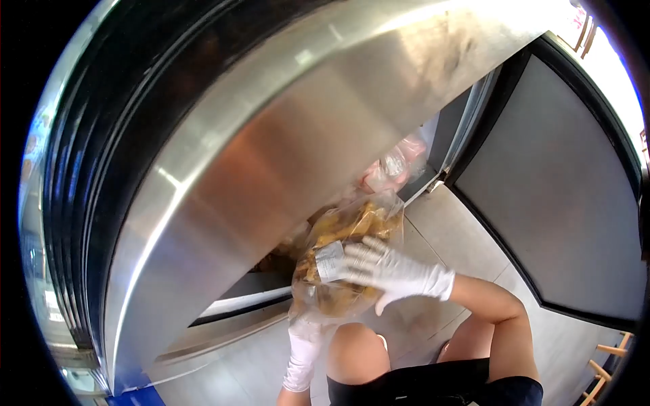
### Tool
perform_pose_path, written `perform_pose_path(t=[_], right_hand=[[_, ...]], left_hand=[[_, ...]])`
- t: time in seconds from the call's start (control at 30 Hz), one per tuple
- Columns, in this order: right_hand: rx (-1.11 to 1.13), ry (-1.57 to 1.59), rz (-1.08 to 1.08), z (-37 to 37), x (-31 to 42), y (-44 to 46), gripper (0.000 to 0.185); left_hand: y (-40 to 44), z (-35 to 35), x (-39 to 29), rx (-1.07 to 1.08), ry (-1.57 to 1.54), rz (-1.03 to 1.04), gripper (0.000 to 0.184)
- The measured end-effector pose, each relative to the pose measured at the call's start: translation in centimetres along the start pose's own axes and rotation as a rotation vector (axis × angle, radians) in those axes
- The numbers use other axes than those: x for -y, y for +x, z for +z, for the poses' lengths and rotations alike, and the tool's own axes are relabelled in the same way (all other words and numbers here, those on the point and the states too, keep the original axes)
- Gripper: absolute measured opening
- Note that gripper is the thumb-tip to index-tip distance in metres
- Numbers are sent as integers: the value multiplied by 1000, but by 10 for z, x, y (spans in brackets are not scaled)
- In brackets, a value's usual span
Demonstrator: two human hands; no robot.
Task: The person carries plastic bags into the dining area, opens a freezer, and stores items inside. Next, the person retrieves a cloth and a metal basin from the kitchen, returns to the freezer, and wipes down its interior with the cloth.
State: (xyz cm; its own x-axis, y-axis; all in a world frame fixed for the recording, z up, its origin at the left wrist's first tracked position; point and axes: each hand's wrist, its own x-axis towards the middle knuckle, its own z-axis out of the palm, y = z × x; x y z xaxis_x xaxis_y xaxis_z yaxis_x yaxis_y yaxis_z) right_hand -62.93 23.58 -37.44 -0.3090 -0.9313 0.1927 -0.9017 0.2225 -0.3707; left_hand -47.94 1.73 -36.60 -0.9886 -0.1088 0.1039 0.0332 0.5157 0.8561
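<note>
A clear plastic bag of yellow-brown food pieces (369, 218) hangs in front of the open cabinet, with a white label (330, 261) on its side. My left hand (306, 335), in a white glove, grips the bag from below at its lower left; its fingers are mostly hidden behind the plastic. My right hand (393, 269), also gloved in white, lies against the bag's front beside the label. Its fingers are stretched out and slightly blurred. Behind the bag, another clear bag with pink contents (396, 166) sits inside the cabinet.
A curved-looking steel counter front (250, 162) overhangs the cabinet opening. To the right, a grey cabinet door (555, 183) with a black edge stands swung out. Grey floor tiles (433, 220) lie beneath. Wooden legs (599, 372) show at the lower right.
</note>
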Motion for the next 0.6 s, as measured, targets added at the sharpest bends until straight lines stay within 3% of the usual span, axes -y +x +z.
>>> perform_pose_path(t=[0.07, 0.17, 0.2, 0.3, 0.4, 0.47, 0.53, 0.6], right_hand=[[90, -118, -49, 22, 13, 9, 101], [-107, -287, -48, 51, 16, 12, 100], [-64, -248, -34, 56, 16, 10, 99], [52, -168, 39, 40, 18, 10, 98], [39, -224, 41, 20, 18, 8, 99], [52, -116, -21, 8, 20, 13, 86], [-8, -86, -152, 22, 16, 17, 78], [0, 20, -137, 31, 20, 14, 68]], left_hand=[[-10, 4, 9, 39, -90, -41, 16], [-12, 7, -2, 77, -156, -63, 12], [-11, 5, -4, 88, -172, -69, 12], [-17, 3, 0, 108, -182, 17, 7], [-10, 7, -8, 109, -100, 179, 16], [-12, 13, -14, 112, -126, 181, 3], [-14, 18, -22, 137, -142, 180, 11], [-10, 21, -30, 189, -154, 173, 11]])
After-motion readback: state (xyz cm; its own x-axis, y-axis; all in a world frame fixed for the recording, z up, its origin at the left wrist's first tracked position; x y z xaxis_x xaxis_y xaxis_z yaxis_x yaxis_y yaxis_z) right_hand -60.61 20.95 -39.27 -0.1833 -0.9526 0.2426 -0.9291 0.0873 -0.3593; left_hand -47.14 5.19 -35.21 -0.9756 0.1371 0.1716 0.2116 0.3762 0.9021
